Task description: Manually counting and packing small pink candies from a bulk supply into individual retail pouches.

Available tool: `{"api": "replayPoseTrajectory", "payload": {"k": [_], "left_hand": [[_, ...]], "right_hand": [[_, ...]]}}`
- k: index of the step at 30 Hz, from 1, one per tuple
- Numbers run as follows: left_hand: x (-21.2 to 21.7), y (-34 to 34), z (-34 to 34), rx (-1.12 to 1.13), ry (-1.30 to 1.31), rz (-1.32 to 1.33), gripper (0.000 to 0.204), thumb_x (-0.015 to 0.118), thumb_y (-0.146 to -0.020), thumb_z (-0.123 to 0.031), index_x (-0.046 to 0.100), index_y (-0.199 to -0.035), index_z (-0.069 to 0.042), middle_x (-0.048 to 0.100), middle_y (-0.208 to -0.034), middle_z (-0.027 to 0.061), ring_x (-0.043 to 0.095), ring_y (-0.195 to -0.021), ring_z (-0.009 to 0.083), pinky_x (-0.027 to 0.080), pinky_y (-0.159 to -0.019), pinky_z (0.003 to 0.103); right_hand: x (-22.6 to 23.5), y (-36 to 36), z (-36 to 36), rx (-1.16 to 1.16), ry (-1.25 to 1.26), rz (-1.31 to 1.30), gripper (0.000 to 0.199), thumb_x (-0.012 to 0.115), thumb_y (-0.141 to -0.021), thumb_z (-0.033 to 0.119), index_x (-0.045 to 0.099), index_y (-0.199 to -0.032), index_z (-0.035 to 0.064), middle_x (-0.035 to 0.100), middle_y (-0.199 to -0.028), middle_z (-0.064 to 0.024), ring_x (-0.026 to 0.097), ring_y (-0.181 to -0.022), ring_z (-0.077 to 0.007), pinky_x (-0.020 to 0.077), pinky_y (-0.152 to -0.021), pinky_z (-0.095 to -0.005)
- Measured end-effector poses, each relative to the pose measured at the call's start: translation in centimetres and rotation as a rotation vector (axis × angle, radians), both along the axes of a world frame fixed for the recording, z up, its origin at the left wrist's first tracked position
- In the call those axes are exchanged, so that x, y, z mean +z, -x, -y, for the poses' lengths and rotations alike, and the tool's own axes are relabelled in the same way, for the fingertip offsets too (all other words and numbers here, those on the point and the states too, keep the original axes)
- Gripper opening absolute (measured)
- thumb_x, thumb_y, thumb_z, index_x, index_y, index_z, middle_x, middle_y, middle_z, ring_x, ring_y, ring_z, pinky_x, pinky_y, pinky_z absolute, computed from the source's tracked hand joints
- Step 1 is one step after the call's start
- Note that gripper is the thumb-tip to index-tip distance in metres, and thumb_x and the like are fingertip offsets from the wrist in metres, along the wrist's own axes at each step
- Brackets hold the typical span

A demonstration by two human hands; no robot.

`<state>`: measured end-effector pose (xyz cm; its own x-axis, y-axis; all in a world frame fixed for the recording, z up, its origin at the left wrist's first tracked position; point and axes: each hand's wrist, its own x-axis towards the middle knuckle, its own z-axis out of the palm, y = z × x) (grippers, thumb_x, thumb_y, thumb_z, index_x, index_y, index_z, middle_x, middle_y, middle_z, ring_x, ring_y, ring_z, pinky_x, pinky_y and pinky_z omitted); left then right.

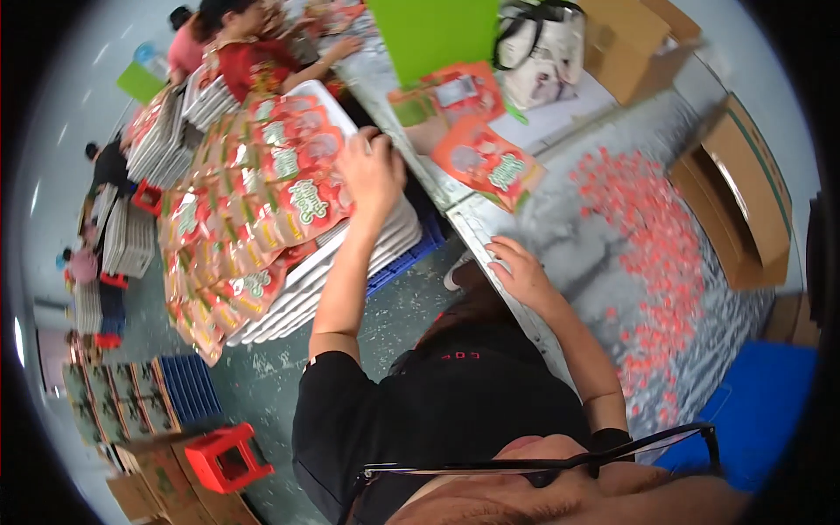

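Reaching out to the person's left, the left hand [372, 171] lies palm-down with fingers loosely curled on a heap of red pouches [262, 210]; whether it pinches a pouch cannot be told. The heap rests on a stack of white trays [367, 254], which stands on a blue crate [411, 255] on the floor beside the table [577, 227].

Right hand [522, 273]: rests at the near edge of the table, fingers spread and bent, holding nothing visible.

On the table: two more red pouches [486, 162] lie flat near the far edge, well apart from the right hand. Many small red caps [652, 254] lie scattered across the marbled top to the right. Open cardboard box [744, 201] at the right rim. Green sheet [435, 33] and a pale bag [541, 52] at the far end.

A person in red [249, 61] sits beyond the heap, one hand on the table. Red stool [226, 457] on the floor at lower left.
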<state>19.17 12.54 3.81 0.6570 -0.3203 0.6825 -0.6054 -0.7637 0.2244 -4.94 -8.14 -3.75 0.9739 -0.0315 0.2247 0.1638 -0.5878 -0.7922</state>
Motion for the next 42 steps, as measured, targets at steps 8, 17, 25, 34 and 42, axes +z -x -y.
{"api": "replayPoseTrajectory", "payload": {"k": [8, 17, 25, 34, 42], "left_hand": [[-14.1, 6.3, 16.3, -0.403, -0.237, -0.214, 0.070, 0.080, -0.074, -0.050, 0.056, -0.118, 0.001, 0.056, -0.111, 0.0235, 0.055, -0.106, 0.0412, 0.046, -0.090, 0.049], [-15.3, 4.6, 18.7, -0.463, -0.277, -0.216, 0.030, 0.061, -0.094, -0.033, 0.065, -0.102, -0.005, 0.067, -0.093, 0.0173, 0.065, -0.085, 0.0361, 0.052, -0.073, 0.047], [-13.4, 6.1, 17.2, -0.608, 0.144, -0.827, 0.026, 0.079, -0.080, -0.022, 0.062, -0.074, -0.003, 0.065, -0.068, 0.0129, 0.063, -0.063, 0.0231, 0.049, -0.062, 0.039], [-8.3, 16.5, 14.4, -0.918, 0.198, -1.226, 0.026, 0.078, -0.082, -0.006, 0.056, -0.068, -0.005, 0.052, -0.065, -0.0047, 0.044, -0.062, 0.0063, 0.036, -0.055, 0.026], [-6.9, 18.7, 13.8, -0.776, 0.534, -1.745, 0.010, 0.062, -0.088, 0.005, 0.061, -0.079, 0.000, 0.067, -0.084, 0.0068, 0.067, -0.082, 0.0149, 0.055, -0.077, 0.025]], "right_hand": [[-1.0, 16.5, 4.4, -0.717, 0.440, -0.091, 0.054, 0.077, -0.082, 0.027, 0.061, -0.131, 0.0120, 0.045, -0.149, -0.0160, 0.043, -0.133, -0.0408, 0.0302, -0.111, -0.0574], [-4.4, 24.2, 9.0, -1.415, 0.718, -0.487, 0.082, 0.070, -0.082, 0.057, 0.039, -0.153, 0.0319, 0.021, -0.165, -0.0081, 0.014, -0.148, -0.0482, 0.0051, -0.112, -0.0731], [-5.1, 18.8, 16.0, -1.336, 0.823, -0.252, 0.071, 0.065, -0.087, 0.052, 0.044, -0.151, 0.0270, 0.024, -0.164, -0.0083, 0.023, -0.147, -0.0450, 0.0102, -0.113, -0.0718], [-1.3, 8.7, 3.7, -0.543, 0.572, 0.418, 0.046, 0.077, -0.074, 0.018, 0.065, -0.118, 0.0081, 0.064, -0.117, -0.0069, 0.055, -0.121, -0.0238, 0.0329, -0.110, -0.0508], [-0.9, 10.8, 2.6, -0.558, 0.442, 0.346, 0.036, 0.080, -0.070, 0.018, 0.066, -0.101, 0.0077, 0.067, -0.098, -0.0064, 0.064, -0.096, -0.0229, 0.0433, -0.093, -0.0415]]}}
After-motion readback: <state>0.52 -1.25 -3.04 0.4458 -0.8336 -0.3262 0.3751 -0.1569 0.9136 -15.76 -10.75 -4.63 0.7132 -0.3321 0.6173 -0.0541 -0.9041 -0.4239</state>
